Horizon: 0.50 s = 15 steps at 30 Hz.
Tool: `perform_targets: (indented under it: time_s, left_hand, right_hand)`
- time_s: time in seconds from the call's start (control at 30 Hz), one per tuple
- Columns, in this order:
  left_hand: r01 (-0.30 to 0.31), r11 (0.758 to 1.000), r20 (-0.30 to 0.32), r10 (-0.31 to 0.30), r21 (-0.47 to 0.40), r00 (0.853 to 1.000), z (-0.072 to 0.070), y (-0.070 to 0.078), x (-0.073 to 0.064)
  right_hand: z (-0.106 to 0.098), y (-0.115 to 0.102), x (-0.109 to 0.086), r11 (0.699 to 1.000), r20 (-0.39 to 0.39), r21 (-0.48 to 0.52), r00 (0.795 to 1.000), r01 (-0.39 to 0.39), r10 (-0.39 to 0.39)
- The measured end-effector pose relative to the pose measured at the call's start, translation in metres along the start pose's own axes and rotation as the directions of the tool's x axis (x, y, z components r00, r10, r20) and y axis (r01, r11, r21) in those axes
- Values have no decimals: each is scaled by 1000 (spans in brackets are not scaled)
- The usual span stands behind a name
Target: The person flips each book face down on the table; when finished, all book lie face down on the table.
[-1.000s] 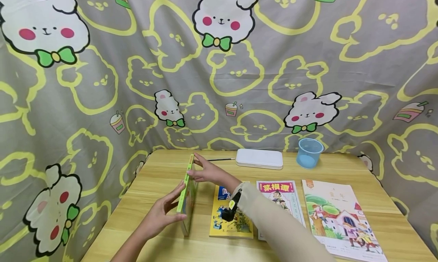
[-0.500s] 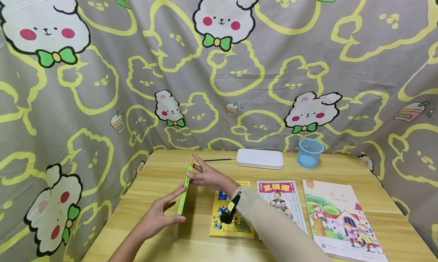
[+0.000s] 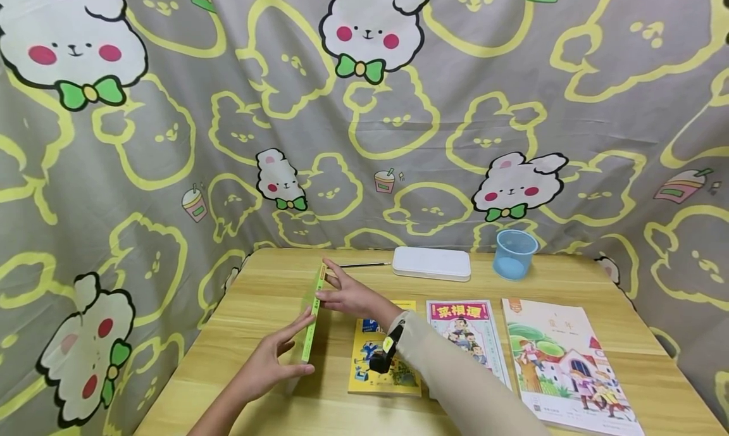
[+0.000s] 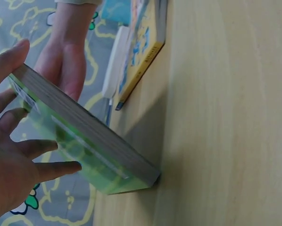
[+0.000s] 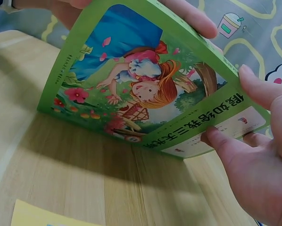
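I observe left hand [image 3: 266, 361] and right hand [image 3: 357, 295], each grip holding the green book [image 5: 145, 80] spine-up; position: toward the desk's [image 3: 228, 322] left edge.

We log a pale wood-grain table [image 3: 259, 287] bearing, left to right, a yellow book with blue artwork [image 3: 363, 355], a pink-and-white book with cartoon figures [image 3: 464, 335] and a cream book with a house scene [image 3: 560, 360], all flat. Farther back we have a thin black stick [image 3: 364, 264], a white rounded-rectangular case [image 3: 431, 263] and a translucent blue cup [image 3: 514, 256].

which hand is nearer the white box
Right: the right hand is left of and in front of the white box; the left hand is farther left and farther in front.
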<state>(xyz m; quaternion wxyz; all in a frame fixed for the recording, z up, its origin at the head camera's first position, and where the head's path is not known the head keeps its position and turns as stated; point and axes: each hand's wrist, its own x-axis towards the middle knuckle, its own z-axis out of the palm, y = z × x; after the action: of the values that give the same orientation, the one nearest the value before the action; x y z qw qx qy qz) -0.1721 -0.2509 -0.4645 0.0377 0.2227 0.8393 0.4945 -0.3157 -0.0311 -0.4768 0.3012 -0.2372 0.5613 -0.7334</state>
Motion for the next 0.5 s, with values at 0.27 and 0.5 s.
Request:
perform_targets:
  time_s: [0.27,0.5]
  left_hand:
    - [15,1000,-44,-15,0,999,14,-7,2]
    - [25,999,-53,-23,44,998,20,-13,4]
  right_hand:
    - [-8,6,-5,1000,-15,-26,1000,-5,5]
    - [-12,7,-9,1000,-26,-25,1000,-5,4]
